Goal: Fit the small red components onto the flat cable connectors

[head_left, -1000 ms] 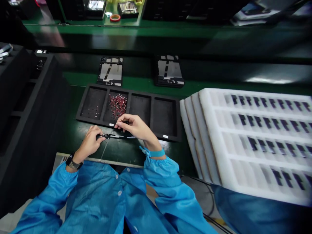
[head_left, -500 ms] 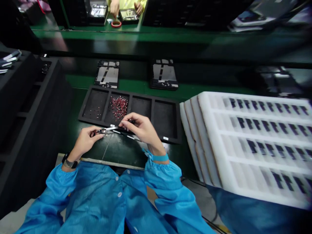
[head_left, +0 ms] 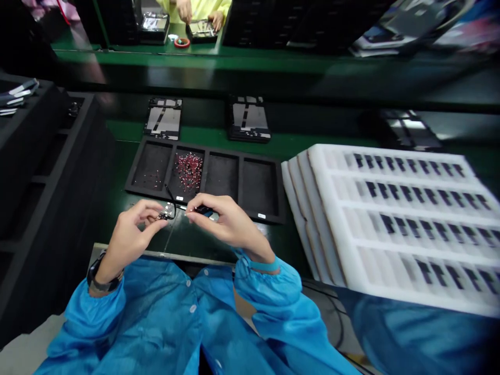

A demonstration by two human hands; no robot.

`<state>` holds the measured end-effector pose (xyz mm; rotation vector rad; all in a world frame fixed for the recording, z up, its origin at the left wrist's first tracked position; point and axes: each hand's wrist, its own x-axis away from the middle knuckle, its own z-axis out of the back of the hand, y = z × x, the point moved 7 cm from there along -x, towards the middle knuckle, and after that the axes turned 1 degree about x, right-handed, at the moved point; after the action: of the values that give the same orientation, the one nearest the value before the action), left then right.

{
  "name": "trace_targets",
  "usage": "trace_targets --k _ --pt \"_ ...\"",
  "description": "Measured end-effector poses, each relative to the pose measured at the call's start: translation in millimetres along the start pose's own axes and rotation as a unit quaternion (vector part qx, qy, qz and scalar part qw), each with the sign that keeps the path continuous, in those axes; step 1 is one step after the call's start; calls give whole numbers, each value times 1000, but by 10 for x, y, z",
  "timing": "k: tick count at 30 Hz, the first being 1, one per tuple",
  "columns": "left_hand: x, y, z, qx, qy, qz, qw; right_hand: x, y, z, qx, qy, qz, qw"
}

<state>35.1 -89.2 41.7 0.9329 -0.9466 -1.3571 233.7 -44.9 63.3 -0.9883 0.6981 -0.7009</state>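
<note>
My left hand [head_left: 135, 224] pinches a small circuit board [head_left: 169, 210] between thumb and fingers, above the green table. A thin black cable [head_left: 170, 192] stands up from the board and curves around its right side. My right hand [head_left: 222, 219] is closed on slim tweezers [head_left: 180, 207], whose silver tip points left at the board; the dark body is partly hidden by the fingers. Just beyond both hands lies a black compartment tray [head_left: 241, 182]. Its second compartment holds a heap of tiny parts with red wires [head_left: 189, 171], and a few more lie scattered in the first.
Flat device bodies [head_left: 164, 119] and a stack of them [head_left: 250, 119] lie behind the tray. White foam trays [head_left: 332, 208] with rows of black parts are stacked on the right. Black foam trays [head_left: 78, 172] rise on the left. Across the bench, a co-worker's hands [head_left: 214, 21] handle a device.
The tweezers' tip has drawn back slightly to the right from the board. The black cable now shows raised above the board. My view has shifted slightly.
</note>
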Motion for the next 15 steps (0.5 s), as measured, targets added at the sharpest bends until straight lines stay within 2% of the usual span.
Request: trace_targets --k 3,7,15 --pt "-5 46 -20 -6 -35 -10 999 -37 24 -121 -4 -44 -1 999" --pt "-51 -6 -84 6 -55 -16 998 -73 70 -251 -9 -68 -2 998" --pt "-83 -55 -123 36 -71 10 997 -70 107 -256 -9 -89 -31 996"
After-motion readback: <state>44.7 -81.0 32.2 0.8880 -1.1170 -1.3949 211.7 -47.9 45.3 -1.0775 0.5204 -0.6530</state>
